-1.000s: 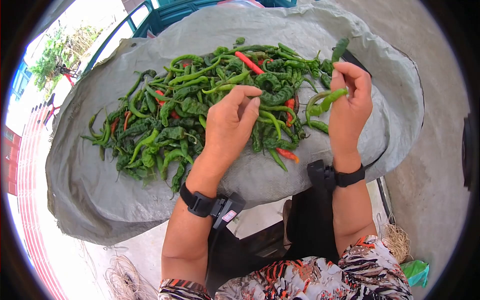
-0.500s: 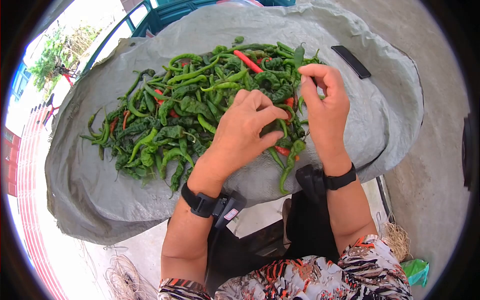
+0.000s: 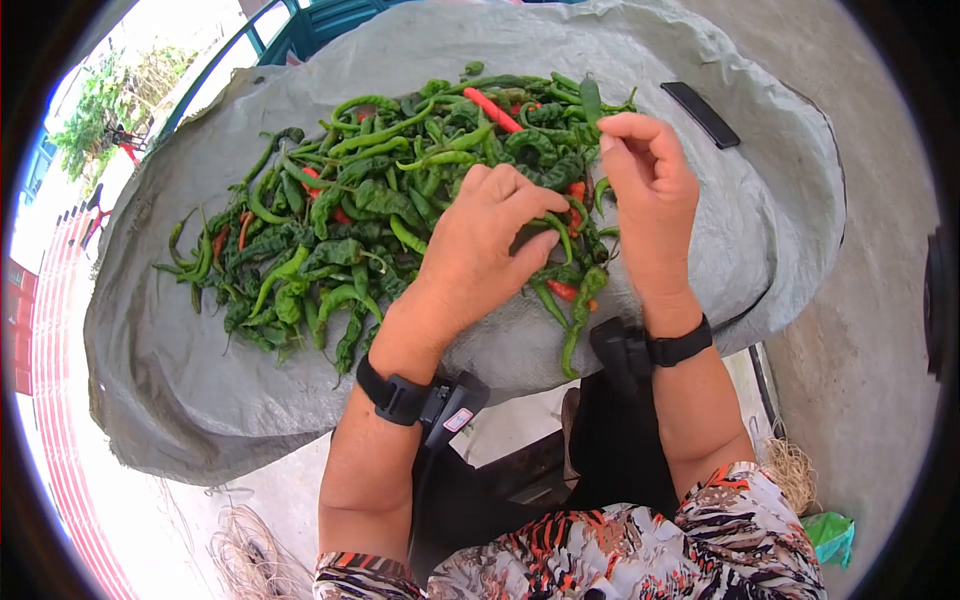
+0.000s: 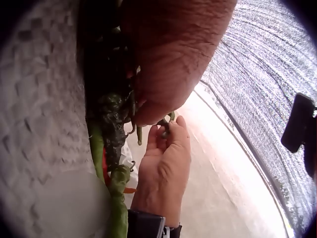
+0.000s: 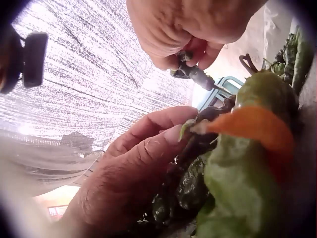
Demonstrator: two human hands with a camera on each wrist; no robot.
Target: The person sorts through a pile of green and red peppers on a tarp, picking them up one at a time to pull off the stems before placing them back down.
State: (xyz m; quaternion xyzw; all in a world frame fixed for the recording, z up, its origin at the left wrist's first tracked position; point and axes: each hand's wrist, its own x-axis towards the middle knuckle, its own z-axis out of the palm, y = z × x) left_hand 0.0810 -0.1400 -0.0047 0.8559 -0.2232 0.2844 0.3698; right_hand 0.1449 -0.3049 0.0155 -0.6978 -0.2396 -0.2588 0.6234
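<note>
My right hand [image 3: 655, 210] pinches a dark green chili pepper [image 3: 591, 98] between thumb and forefinger at the right end of a pile of chilies [image 3: 375, 205]. In the right wrist view that pepper [image 5: 198, 77] points down from the fingertips. The left hand [image 3: 485, 240] reaches over the pile's near right part, thumb and forefinger bent around a green chili [image 5: 185, 130]; its other fingers are partly hidden. Just below these fingertips, a long light green chili [image 3: 578, 325] lies over the pile's edge by a red one [image 3: 562, 290].
The pile, mostly green with some red chilies [image 3: 490, 108], lies on a grey woven sheet [image 3: 740, 230]. A black phone [image 3: 700, 115] rests on the sheet at right. Blue-green rails [image 3: 330, 18] stand behind. Tangled twine [image 3: 790, 475] and a green bag [image 3: 830, 540] lie on the floor.
The right hand has moved left from beside the phone, still pinching the dark green chili. The light green chili from its palm now lies at the pile's edge. The left hand has shifted right.
</note>
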